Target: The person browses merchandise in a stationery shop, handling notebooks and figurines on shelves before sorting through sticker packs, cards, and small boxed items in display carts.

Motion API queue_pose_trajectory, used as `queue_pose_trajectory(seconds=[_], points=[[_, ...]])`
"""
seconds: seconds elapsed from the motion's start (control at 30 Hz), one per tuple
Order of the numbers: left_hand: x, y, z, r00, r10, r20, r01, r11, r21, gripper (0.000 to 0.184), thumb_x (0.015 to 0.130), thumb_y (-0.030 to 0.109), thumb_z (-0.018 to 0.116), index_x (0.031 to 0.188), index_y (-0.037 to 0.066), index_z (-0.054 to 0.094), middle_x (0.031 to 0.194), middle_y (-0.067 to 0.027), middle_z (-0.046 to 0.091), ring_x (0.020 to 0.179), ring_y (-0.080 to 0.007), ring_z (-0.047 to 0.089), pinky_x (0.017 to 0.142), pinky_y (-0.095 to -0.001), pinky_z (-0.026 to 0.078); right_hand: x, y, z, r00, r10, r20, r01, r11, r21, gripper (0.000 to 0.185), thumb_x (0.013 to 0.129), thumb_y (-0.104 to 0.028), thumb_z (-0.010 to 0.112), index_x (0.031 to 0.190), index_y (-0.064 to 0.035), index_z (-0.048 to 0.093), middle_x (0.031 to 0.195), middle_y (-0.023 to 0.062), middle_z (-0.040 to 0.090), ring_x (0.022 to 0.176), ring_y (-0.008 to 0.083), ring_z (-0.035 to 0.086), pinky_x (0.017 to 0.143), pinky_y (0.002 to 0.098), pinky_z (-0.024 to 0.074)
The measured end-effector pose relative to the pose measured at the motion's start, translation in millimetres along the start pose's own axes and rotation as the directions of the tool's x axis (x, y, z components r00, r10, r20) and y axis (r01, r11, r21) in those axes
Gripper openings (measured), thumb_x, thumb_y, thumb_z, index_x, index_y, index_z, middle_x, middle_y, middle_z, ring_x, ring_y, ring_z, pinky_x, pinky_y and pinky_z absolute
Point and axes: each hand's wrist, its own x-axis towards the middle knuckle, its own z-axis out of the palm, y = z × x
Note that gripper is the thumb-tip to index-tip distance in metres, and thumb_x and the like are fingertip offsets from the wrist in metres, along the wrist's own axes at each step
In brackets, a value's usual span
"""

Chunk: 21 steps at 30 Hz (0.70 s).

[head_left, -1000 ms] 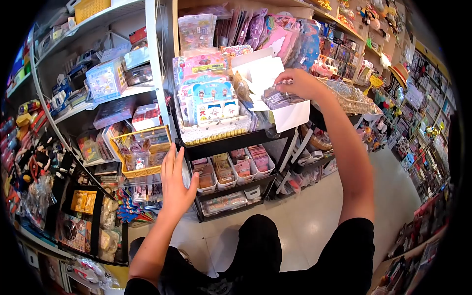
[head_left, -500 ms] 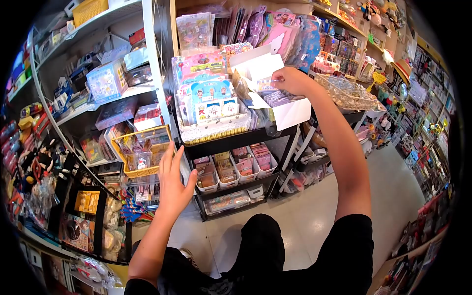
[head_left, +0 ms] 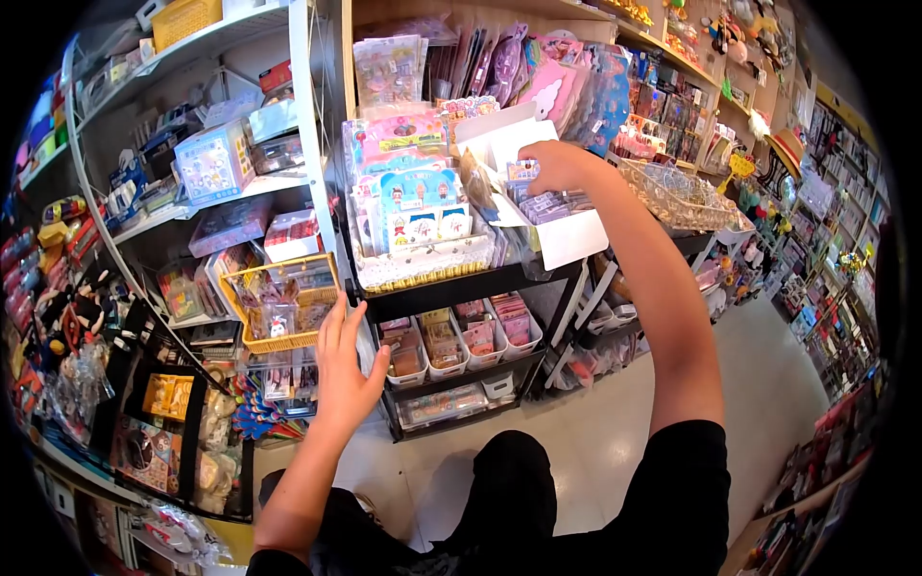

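My right hand (head_left: 559,167) reaches into an open white cardboard box (head_left: 574,240) on the display rack. Its fingers are closed at the edge of a small printed packet (head_left: 521,171). Below the fingers, several purplish flat packets (head_left: 545,207) stand packed in the box. My left hand (head_left: 346,372) hangs in the air with its fingers spread and holds nothing. Close to its fingertips is a yellow wire basket (head_left: 279,343) of small packaged goods. Left of the box, a lace-trimmed tray (head_left: 423,267) holds upright sticker packs (head_left: 423,206).
White bins (head_left: 448,370) of small packs fill the rack's lower shelf. A white shelving unit (head_left: 309,125) with boxed goods rises at the left. To the right lies a clear divided tray (head_left: 677,197). Tiled floor (head_left: 615,413) runs along the right.
My right hand has shifted slightly left and down within the box, with the small packet at its fingers. My left hand keeps nearly the same open pose. The view has tilted a little.
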Motion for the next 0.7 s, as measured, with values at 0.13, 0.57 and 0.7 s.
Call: queue_pose_trajectory(seconds=[0.13, 0.57, 0.7], points=[[-5, -3, 6, 1.0, -0.028, -0.002, 0.028, 0.999, -0.028, 0.06, 0.088, 0.017, 0.068, 0.142, 0.001, 0.049, 0.156, -0.0255, 0.036, 0.14, -0.0453, 0.037, 0.116, -0.0532, 0.029, 19, -5, -7, 0.991, 0.049, 0.123, -0.034, 0.992, -0.12, 0.081, 0.066, -0.026, 0.084, 0.137, 0.0013, 0.058, 0.127, 0.0207, 0.065, 0.118, 0.0339, 0.063, 0.103, 0.0393, 0.049], [-3, -4, 5, 0.999, -0.039, -0.002, 0.038, 0.998, -0.044, 0.06, 0.088, 0.017, 0.069, 0.142, 0.001, 0.049, 0.156, -0.0249, 0.036, 0.14, -0.0453, 0.037, 0.116, -0.0536, 0.029, 17, -13, -33, 0.921, 0.161, 0.355, -0.129, 0.985, -0.113, 0.085, 0.064, -0.032, 0.085, 0.139, -0.0018, 0.059, 0.139, 0.0191, 0.06, 0.125, 0.0319, 0.06, 0.104, 0.0371, 0.0476], [-1, -3, 6, 0.999, -0.054, 0.004, 0.054, 0.998, -0.036, 0.061, 0.088, 0.017, 0.069, 0.143, 0.001, 0.048, 0.156, -0.0251, 0.037, 0.14, -0.0454, 0.037, 0.116, -0.0533, 0.029, 17, -14, -24, 0.896, 0.206, 0.392, -0.209, 0.977, -0.035, 0.081, 0.067, -0.034, 0.081, 0.139, -0.0014, 0.059, 0.139, 0.0199, 0.06, 0.124, 0.0309, 0.06, 0.103, 0.0365, 0.0487]])
